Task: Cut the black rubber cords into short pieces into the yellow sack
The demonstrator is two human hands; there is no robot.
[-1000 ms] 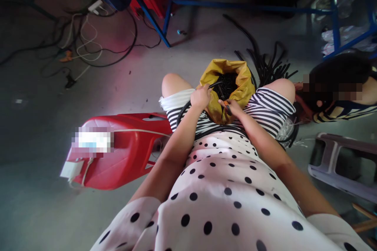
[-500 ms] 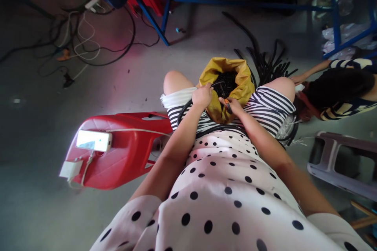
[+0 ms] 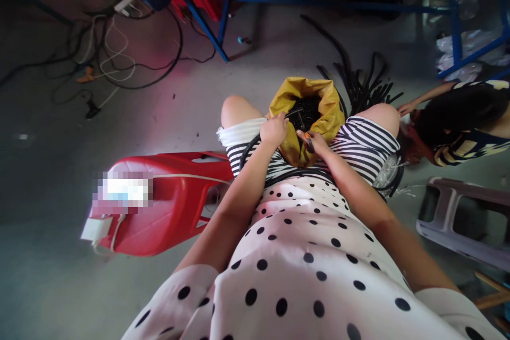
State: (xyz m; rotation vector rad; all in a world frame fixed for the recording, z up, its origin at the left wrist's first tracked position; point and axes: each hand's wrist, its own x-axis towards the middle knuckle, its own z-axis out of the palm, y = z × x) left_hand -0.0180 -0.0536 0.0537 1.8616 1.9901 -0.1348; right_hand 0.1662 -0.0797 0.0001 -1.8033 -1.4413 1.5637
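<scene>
- Fingers of the left hand (image 3: 274, 129) curl closed around a black corrugated tube (image 3: 247, 149), gripping it just at the near rim of the yellow bag (image 3: 330, 111).
- Fingers of the right hand (image 3: 316, 142) close on a small tool with an orange handle (image 3: 306, 141); its type is too small to tell.
- That tube arcs from the left fist down across the striped lap and loops back toward the body; the bag stands between the knees, its mouth open and full of short black pieces (image 3: 305, 109).
- By its look the tube is light and springy, likely ribbed enough not to slip; holding it close to the free end, as the left hand does, should keep it from whipping about.
- Soft and slumping, the bag would best be steadied by its folded rim.
- Bare grey concrete floor (image 3: 167, 101) lies all around, with loose tube lengths (image 3: 358, 85) fanned out beyond the bag.
- To the left stands a red plastic stool (image 3: 179, 207) carrying a phone and a white charger (image 3: 95, 228); tangled cables (image 3: 119, 58) lie farther off.
- Blue metal framing (image 3: 338, 8) crosses the back, a grey stool (image 3: 462, 223) stands at right, and another person (image 3: 462, 117) in stripes reaches toward the floor near the right knee.
</scene>
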